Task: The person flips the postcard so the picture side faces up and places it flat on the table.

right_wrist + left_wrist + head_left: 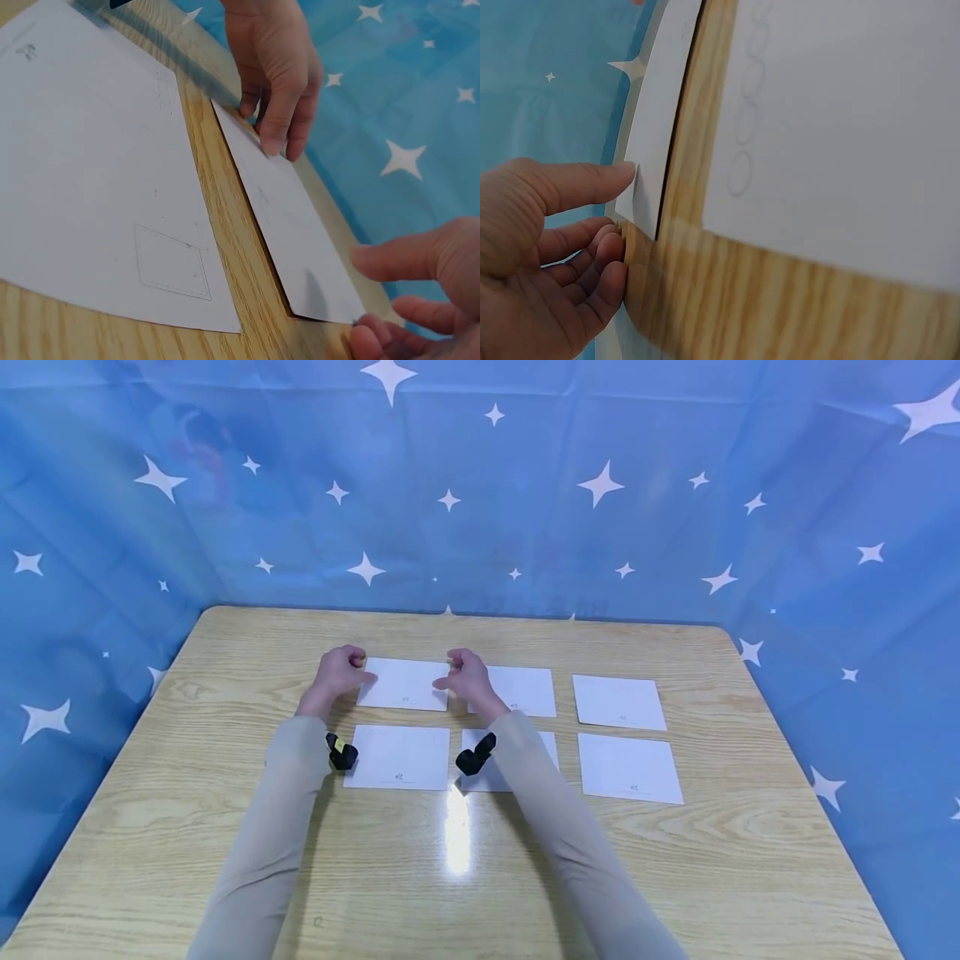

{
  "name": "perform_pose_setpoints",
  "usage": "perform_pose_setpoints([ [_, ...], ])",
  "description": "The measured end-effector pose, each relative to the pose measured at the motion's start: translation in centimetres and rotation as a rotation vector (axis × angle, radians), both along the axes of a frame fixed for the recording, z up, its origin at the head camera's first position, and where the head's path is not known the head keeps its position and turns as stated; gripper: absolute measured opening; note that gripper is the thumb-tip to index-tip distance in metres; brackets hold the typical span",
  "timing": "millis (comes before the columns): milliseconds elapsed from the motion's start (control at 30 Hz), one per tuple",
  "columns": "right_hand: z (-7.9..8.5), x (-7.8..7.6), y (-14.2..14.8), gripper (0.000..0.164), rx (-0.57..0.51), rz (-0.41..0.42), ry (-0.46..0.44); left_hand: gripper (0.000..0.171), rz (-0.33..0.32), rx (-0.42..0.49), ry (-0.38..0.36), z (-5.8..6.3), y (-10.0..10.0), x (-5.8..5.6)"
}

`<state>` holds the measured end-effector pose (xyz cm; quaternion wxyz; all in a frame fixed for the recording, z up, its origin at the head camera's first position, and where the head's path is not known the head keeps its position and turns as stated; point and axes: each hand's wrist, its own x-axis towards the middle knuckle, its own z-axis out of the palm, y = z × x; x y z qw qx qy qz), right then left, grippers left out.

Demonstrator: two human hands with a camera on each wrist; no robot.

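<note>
In the head view, a white postcard-like card [405, 681] lies at the back left between my two hands. My left hand [341, 670] is at its left end; in the left wrist view the thumb [600, 184] reaches over the card [654, 135], with the other fingers bent beside its corner. My right hand [465, 681] is at the opposite end, its thumb overlapping the card in the head view. From the right wrist, a gap shows between that thumb [397, 255] and the bent fingers, which are close by the card's corner. Neither hand grips the card.
Two rows of three white cards lie on the wooden table [225, 793]. Below the back left card is another card [401, 756]; my right forearm covers part of the front middle card [547, 747]. A blue star-patterned cloth [480, 527] hangs behind the table.
</note>
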<state>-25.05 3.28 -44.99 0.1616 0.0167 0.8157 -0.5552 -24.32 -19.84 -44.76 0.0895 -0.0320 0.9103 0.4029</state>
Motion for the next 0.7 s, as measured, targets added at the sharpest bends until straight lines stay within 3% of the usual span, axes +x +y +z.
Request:
perform_pose_setpoints([
  [167, -0.2, -0.7, -0.3, 0.059, 0.019, 0.012, 0.016, 0.049, -0.009, -0.001, -0.011, 0.0, -0.1, -0.3],
  [267, -0.4, -1.2, -0.4, 0.034, 0.018, 0.023, 0.024, 0.047, -0.011, 0.003, -0.021, 0.0, -0.2, -0.5],
  [467, -0.5, -1.6, -0.6, 0.035, 0.143, 0.089, 0.037, 0.043, -0.007, 0.013, -0.048, 0.0, -0.2, -0.6],
  [600, -0.1, -1.6, -0.7, 0.050, 0.246, 0.152, 0.046, 0.044, -0.004, 0.026, -0.061, -0.1, 0.0, -0.7],
  [700, 0.2, -1.6, -0.8, 0.051, 0.288, 0.178, 0.040, 0.044, -0.003, 0.026, -0.060, -0.1, 0.1, -0.8],
])
